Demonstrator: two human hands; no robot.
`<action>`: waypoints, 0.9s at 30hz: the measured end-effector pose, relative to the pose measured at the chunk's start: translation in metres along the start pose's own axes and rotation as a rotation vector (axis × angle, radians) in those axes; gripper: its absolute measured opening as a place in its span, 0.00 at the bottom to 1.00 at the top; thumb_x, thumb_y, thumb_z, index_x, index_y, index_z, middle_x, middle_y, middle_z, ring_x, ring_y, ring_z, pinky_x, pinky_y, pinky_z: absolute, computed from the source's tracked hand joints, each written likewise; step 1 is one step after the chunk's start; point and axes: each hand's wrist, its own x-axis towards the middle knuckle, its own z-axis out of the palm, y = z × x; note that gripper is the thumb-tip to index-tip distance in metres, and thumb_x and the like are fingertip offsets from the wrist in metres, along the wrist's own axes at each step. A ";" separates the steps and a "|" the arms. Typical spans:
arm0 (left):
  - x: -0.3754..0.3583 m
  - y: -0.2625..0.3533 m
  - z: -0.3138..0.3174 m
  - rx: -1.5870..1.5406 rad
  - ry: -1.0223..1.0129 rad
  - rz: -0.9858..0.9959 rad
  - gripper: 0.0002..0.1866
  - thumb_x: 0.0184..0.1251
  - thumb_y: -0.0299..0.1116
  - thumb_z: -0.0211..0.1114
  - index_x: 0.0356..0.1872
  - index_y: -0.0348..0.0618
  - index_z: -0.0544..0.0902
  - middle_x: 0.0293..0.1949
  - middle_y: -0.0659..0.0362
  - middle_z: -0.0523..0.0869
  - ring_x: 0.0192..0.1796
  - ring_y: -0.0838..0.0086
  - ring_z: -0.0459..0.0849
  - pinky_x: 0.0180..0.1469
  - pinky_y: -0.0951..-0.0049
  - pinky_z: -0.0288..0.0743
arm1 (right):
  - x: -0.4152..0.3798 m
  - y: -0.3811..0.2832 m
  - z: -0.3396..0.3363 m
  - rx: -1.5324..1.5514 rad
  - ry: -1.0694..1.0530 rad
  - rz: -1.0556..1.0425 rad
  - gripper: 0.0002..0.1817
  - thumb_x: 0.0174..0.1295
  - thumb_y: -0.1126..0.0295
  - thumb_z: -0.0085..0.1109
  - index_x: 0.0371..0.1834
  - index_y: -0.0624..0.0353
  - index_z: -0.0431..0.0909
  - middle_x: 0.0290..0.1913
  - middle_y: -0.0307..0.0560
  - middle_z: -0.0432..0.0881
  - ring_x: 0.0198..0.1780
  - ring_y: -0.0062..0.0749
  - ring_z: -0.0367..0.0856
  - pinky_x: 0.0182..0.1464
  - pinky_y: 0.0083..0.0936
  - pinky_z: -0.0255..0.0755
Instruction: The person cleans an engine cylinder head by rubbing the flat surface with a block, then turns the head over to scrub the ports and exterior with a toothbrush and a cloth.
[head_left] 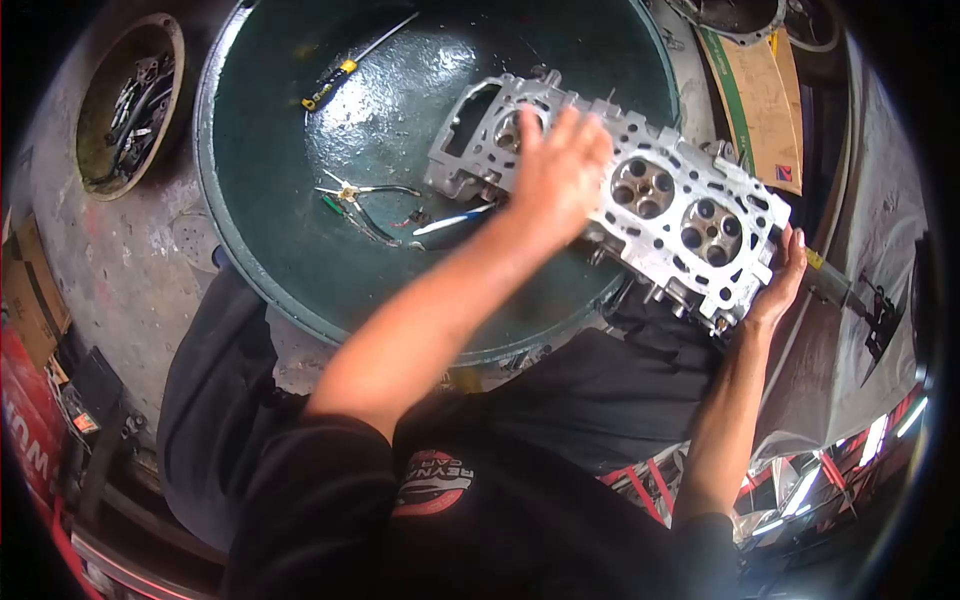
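A grey metal cylinder head [675,210] lies tilted across the right side of a large dark green basin [212,190], its valve face turned up toward me. My left hand [562,168] rests over its far left part with the fingers apart, slightly blurred, covering some of a combustion chamber. At the near right end, my right hand [783,280] grips the corner, thumb side upward along the edge. Inside the basin, left of the head, lie pliers [372,190] with metal handles and a white and blue pen-like stick [452,221].
Farther back in the basin is a yellow and black screwdriver [335,82]. A round bowl [172,110] of metal parts stands at the left. Flattened cardboard [765,105] lies beyond the basin's right rim, and plastic sheeting [820,380] spreads at the right.
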 end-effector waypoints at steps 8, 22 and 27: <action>-0.010 0.020 -0.003 -0.349 0.170 0.020 0.20 0.69 0.30 0.51 0.57 0.39 0.84 0.63 0.46 0.82 0.71 0.56 0.74 0.76 0.34 0.48 | 0.000 0.002 -0.009 -0.060 -0.078 -0.078 0.26 0.77 0.57 0.45 0.58 0.74 0.78 0.51 0.51 0.84 0.50 0.29 0.83 0.54 0.25 0.75; -0.005 -0.057 0.033 -0.202 0.261 -0.186 0.19 0.71 0.27 0.48 0.57 0.38 0.82 0.61 0.48 0.83 0.66 0.59 0.79 0.73 0.42 0.57 | -0.001 0.010 -0.027 -0.042 -0.217 -0.070 0.29 0.77 0.57 0.40 0.68 0.73 0.71 0.61 0.56 0.80 0.61 0.39 0.81 0.66 0.36 0.71; 0.004 -0.053 0.045 -0.443 0.178 -0.184 0.22 0.68 0.25 0.50 0.60 0.42 0.81 0.63 0.48 0.82 0.70 0.58 0.76 0.75 0.40 0.54 | 0.010 0.016 -0.038 -0.262 -0.127 -0.164 0.28 0.76 0.58 0.43 0.66 0.73 0.73 0.60 0.54 0.81 0.60 0.36 0.80 0.66 0.33 0.70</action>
